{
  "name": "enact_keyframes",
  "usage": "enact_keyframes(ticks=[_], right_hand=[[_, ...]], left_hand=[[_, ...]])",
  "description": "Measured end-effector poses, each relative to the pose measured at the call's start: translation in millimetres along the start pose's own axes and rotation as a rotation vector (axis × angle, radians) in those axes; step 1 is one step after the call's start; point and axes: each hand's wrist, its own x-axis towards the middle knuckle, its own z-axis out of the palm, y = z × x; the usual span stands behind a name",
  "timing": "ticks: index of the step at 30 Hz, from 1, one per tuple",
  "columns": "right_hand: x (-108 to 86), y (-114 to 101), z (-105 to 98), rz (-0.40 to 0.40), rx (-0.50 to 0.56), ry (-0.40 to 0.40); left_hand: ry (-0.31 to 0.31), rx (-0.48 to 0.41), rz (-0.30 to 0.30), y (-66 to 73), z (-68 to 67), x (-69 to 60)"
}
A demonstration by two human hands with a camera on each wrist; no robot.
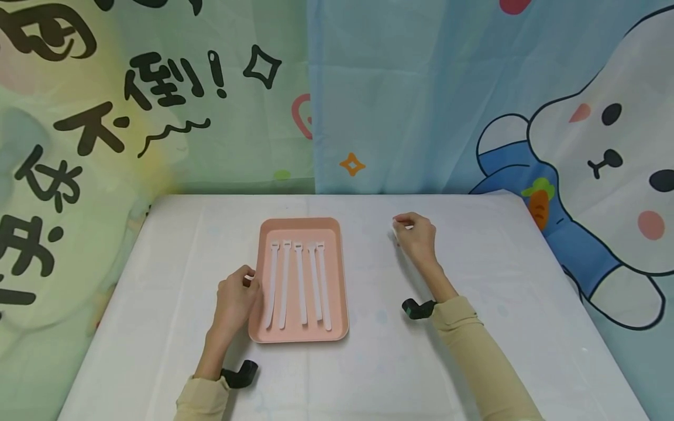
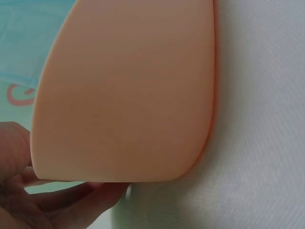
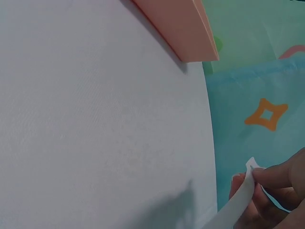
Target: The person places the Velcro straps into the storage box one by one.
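A pink rectangular tray lies on the white table, with several white cable straps side by side in it, their slotted heads toward the far end. My left hand is at the tray's left edge, thumb and curled fingers gripping the rim; in the left wrist view the tray wall hides part of the fingers. Right of the tray, my right hand is above the table. Between thumb and fingers it pinches a white cable strap, whose lower end runs out of the right wrist view.
The white tablecloth spreads around the tray. Printed curtains hang behind the table's far edge and down both sides. A black wrist camera sticks out from the right wrist and another camera from the left.
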Motion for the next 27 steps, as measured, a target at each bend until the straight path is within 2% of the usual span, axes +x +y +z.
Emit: enact_keyframes(ticks=[10, 27], right_hand=[[-4.3, -15.9, -1.7, -0.01, 0.036, -0.016], [-5.9, -25.7, 1.6, 0.0, 0.15, -0.067]], left_hand=[[-0.003, 0.003, -0.006, -0.7, 0.6, 0.1], [-0.001, 0.001, 0.001, 0.4, 0.8, -0.5]])
